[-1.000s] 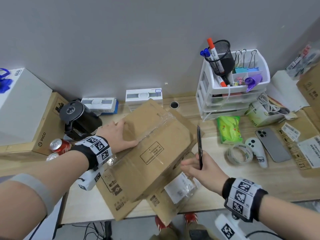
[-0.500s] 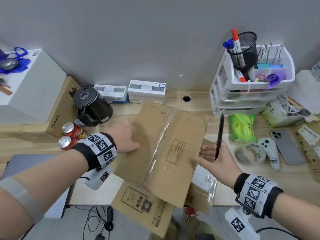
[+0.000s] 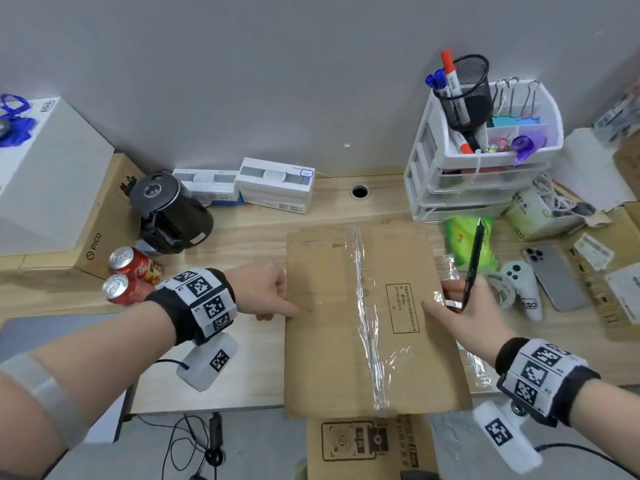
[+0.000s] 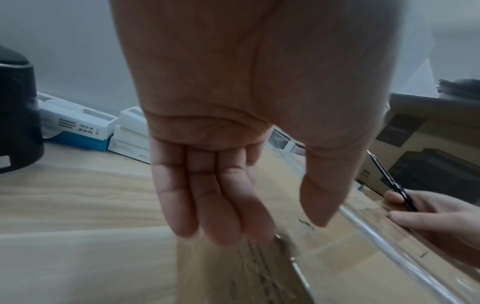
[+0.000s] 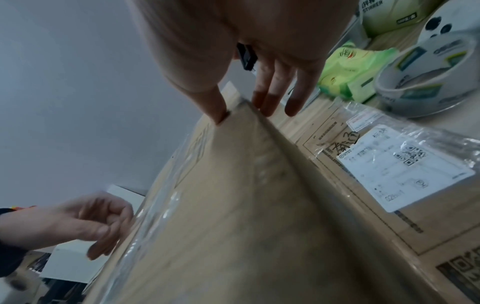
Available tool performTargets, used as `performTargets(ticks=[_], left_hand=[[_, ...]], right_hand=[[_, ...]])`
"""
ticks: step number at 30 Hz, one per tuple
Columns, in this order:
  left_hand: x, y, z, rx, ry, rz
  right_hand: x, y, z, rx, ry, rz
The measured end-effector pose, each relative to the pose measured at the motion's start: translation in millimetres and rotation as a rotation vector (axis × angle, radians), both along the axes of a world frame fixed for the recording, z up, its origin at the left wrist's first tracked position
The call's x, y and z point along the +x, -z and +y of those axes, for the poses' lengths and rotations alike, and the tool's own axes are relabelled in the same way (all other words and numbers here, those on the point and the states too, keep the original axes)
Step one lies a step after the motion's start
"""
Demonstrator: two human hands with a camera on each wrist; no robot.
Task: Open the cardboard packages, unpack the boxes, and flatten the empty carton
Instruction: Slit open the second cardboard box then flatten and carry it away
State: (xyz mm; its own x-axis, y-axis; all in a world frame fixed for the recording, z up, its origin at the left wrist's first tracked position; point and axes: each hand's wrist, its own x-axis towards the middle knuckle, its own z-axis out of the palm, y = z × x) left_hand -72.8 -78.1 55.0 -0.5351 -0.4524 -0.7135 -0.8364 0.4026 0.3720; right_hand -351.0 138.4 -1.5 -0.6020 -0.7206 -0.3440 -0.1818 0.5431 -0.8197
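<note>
A flattened brown carton (image 3: pixel 329 341) with a clear tape strip down its middle lies on the desk and overhangs the front edge. My left hand (image 3: pixel 273 296) is at its left edge, fingers (image 4: pixel 207 205) fairly straight, thumb over the top face. My right hand (image 3: pixel 450 306) holds a black pen (image 3: pixel 472 265) upright and pinches the carton's right edge (image 5: pixel 233 226), thumb on top, fingers (image 5: pixel 267 90) beyond it. That edge sits slightly raised. A second printed carton (image 3: pixel 370 445) with a shipping label (image 5: pixel 389 174) lies underneath.
A black kettle (image 3: pixel 169 216), two red cans (image 3: pixel 131 268) and white boxes (image 3: pixel 277 185) stand to the left and behind. On the right are a drawer organiser (image 3: pixel 485 168), green pack (image 3: pixel 464 244), tape roll (image 3: pixel 502 292), controller (image 3: pixel 523 285) and phone (image 3: pixel 554 275).
The carton has turned square to me and come down flat. My left hand slid from its top to the left edge. My right hand, still holding the pen, took the right edge.
</note>
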Motion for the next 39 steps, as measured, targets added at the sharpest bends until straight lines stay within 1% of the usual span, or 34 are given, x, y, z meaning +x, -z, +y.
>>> performTargets(ticks=[2,3,5,7,8,10,14,16,18,22,23,25,27,30,35,36,37,39], left_hand=[[2.3,-3.2,1.2,0.002,0.107,-0.069],[3.3,-4.5,1.4,-0.031,0.149,-0.094],[3.6,-3.9,-2.2,-0.164,0.189,-0.091],[3.5,-3.6,-9.6,-0.345,0.142,-0.027],[3.8,-4.0,-13.8,-0.414,0.099,0.038],[4.6,-1.7,-24.3,-0.463,0.023,0.153],[2.8,9.8,-32.2,-0.37,-0.053,0.164],[0.1,13.1,-30.0,-0.305,-0.075,0.131],[0.5,12.5,-29.9,-0.304,-0.059,0.05],[8.6,11.6,-32.6,-0.331,0.07,-0.164],[10.8,11.3,-32.6,-0.327,0.097,-0.202],[16.2,10.9,-32.9,-0.292,0.126,-0.257],[21.1,8.3,-33.0,-0.239,0.134,-0.305],[23.8,5.9,-32.9,-0.249,0.169,-0.346],[10.3,-0.8,-23.6,-0.205,0.129,-0.31],[6.8,-3.3,-21.6,-0.212,0.129,-0.302],[3.6,-5.6,-20.1,-0.214,0.132,-0.297],[-0.5,-7.5,-19.6,-0.164,0.121,-0.294]], right_hand=[[-1.8,-1.8,-0.5,-0.01,-0.038,-0.014],[-1.7,-2.5,-2.3,-0.016,-0.054,-0.014],[-0.2,-4.5,-8.1,-0.016,-0.099,-0.006],[0.8,-4.4,-13.6,-0.017,-0.149,-0.01],[0.7,-3.4,-14.5,-0.013,-0.17,-0.018],[-1.7,-3.3,-13.7,-0.023,-0.202,-0.046],[-16.1,-2.9,-13.5,-0.017,-0.239,-0.08],[-21.8,-0.5,-17.5,-0.01,-0.281,-0.101],[-21.7,2.0,-24.8,-0.005,-0.339,-0.112],[-12.4,0.8,-51.0,0.018,-0.498,-0.081],[-9.9,-0.3,-59.3,0.034,-0.539,-0.048],[-6.8,-0.7,-73.9,0.065,-0.576,0.073],[-7.0,-4.9,-83.1,0.097,-0.525,0.194],[-13.2,-17.4,-81.7,0.138,-0.405,0.27],[-31.0,-27.4,-40.6,0.375,-0.392,0.409],[-33.5,-26.0,-30.6,0.409,-0.377,0.38],[-34.9,-23.5,-21.5,0.43,-0.357,0.311],[-31.1,-21.1,-8.2,0.439,-0.294,0.09]])
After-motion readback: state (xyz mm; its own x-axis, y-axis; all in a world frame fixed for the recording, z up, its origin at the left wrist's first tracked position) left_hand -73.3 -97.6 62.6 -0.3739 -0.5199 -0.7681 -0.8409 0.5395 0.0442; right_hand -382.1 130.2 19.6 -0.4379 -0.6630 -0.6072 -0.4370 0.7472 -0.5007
